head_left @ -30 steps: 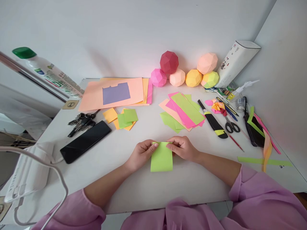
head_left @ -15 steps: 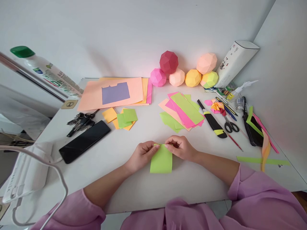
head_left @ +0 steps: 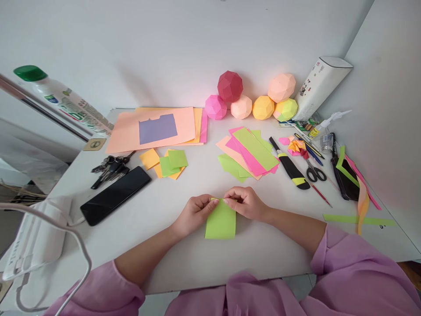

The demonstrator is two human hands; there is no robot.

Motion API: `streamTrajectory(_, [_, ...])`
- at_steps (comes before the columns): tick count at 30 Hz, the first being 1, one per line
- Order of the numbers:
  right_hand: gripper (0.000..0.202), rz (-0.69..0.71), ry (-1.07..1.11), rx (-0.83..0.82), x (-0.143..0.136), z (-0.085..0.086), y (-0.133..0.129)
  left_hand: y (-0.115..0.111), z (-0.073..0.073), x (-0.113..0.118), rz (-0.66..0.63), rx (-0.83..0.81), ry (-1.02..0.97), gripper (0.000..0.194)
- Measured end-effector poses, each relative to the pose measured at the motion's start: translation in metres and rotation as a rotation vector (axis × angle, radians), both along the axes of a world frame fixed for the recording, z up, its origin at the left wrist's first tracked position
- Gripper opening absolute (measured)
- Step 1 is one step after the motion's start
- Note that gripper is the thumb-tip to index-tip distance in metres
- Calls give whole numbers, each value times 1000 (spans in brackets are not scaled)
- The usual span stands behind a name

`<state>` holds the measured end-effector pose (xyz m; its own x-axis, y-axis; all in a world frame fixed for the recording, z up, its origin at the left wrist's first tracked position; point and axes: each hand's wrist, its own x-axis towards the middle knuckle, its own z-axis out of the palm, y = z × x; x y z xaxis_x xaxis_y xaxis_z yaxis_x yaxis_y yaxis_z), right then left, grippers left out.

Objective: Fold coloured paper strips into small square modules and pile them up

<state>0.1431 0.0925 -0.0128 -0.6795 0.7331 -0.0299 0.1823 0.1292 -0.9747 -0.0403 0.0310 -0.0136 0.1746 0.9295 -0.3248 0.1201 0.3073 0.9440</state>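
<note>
A piece of lime-green paper (head_left: 220,223) hangs down toward me at the front middle of the table, pinched along its far edge by both hands. My left hand (head_left: 196,213) grips the left part of that edge, thumb on top. On the right part, my right hand (head_left: 247,203) is closed with thumb and forefinger pressed together on the paper. The fingers beneath the sheet are hidden. Beyond the hands lie small green squares (head_left: 177,159) on orange squares (head_left: 149,159), and a pile of green, pink and peach paper strips (head_left: 255,149).
A phone (head_left: 115,195) and keys (head_left: 113,169) lie to the left, near a white bottle (head_left: 70,103). Large coloured sheets (head_left: 125,131) and several faceted paper balls (head_left: 230,86) are at the back. A utility knife (head_left: 291,169), scissors (head_left: 316,174) and glue bottle (head_left: 324,125) are on the right.
My right hand's fingertips have slid slightly left along the paper's far edge, closer to the left hand. Otherwise the view has only shifted a little.
</note>
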Motion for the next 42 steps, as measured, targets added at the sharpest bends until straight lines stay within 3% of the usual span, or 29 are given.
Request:
streamTrajectory(13, [13, 14, -4, -56, -1, 3, 2, 0, -1, 1, -7, 10, -36, 33])
streamTrajectory(22, [9, 12, -4, -72, -1, 5, 2, 1, 2, 3, 109, -17, -150, 27])
streamTrajectory(34, [7, 26, 3, -51, -2, 5, 2, 2, -1, 3, 64, 9, -111, 28])
streamTrajectory(42, [14, 109, -46, -4, -2, 4, 4, 2, -1, 1, 1, -6, -117, 29])
